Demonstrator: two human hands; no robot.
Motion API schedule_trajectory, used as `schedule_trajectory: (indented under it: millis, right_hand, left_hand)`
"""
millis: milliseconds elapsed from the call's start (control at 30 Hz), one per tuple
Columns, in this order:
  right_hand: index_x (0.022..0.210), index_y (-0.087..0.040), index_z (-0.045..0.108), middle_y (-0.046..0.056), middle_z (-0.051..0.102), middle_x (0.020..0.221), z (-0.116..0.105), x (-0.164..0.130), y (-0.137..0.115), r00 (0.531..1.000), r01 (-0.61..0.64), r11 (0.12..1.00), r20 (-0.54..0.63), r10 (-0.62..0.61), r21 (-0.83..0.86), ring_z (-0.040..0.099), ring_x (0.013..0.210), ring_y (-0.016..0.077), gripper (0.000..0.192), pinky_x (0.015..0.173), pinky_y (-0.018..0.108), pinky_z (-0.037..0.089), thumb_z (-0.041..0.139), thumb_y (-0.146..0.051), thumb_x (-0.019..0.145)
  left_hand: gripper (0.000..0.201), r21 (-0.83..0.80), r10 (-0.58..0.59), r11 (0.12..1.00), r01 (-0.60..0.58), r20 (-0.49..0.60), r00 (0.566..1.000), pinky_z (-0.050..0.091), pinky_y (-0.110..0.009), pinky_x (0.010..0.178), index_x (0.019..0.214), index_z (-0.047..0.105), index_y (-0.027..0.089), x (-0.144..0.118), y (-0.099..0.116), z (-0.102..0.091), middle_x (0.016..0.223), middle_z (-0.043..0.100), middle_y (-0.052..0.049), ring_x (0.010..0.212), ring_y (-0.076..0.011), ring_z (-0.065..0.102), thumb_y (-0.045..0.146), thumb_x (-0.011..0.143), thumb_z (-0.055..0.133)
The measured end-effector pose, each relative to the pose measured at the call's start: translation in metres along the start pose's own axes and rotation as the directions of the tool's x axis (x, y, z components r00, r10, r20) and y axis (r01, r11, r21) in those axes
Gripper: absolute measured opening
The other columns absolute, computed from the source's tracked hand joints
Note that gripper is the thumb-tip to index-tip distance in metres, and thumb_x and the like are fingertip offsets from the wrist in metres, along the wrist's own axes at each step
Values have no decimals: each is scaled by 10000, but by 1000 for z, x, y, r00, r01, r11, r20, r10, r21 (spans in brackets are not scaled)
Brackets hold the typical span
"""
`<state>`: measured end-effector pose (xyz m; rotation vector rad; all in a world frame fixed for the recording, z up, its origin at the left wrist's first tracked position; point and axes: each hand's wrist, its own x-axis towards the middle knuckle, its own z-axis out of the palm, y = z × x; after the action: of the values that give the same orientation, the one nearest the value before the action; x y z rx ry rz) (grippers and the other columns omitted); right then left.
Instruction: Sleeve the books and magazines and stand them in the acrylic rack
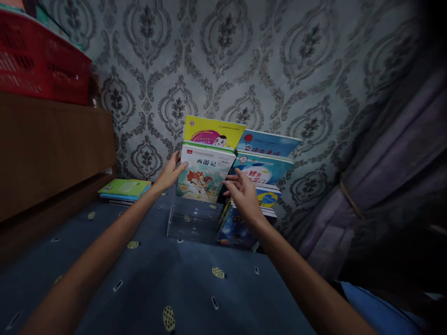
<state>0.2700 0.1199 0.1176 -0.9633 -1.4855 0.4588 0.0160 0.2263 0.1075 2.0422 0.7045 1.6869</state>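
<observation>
Left hand (pixel 169 174) pinches the book (pixel 202 179) at nine o'clock; sheet (pixel 188 284) spreads toward six; right hand (pixel 245 195), at three: grip unclear.

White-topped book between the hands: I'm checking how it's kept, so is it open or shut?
Shut: the book faces the camera with its illustrated front cover, and no inside pages show.

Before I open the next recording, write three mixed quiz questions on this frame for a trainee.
1. Which hand touches the left edge of the white-and-teal paper picture book?
2. True or false: the red perforated plastic basket sits on the brown wooden cabinet.
3. What is the main colour of the upright paper book rising behind the picture book? A black, B yellow, C orange.

Key: 1. The left hand. 2. True. 3. B.
</observation>
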Motion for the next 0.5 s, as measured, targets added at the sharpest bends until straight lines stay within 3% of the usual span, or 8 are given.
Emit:
schedule_trajectory:
  millis: [133,500]
  right_hand:
    - [1468,-200,470,120,625,1130,-8,2,-10,999,27,1000,-24,-27,-15,675,945,254,747,584,335,623,650,-459,791]
    - [1461,-174,467,143,625,1149,-2,-3,-9,999,-26,999,-22,27,22,668,970,269,780,607,358,621,668,-474,770]
  left_hand:
    - [538,44,-30,999,31,-15,999,449,-471,1120,1366,538,122,-4,7,5,1384,639,-147,1260,-296,608,423,920,538]
    - [526,127,-49,990,54,-42,998,459,-444,1104,1396,539,124,-6,12,6,1391,646,-127,1258,-289,612,362,927,518]
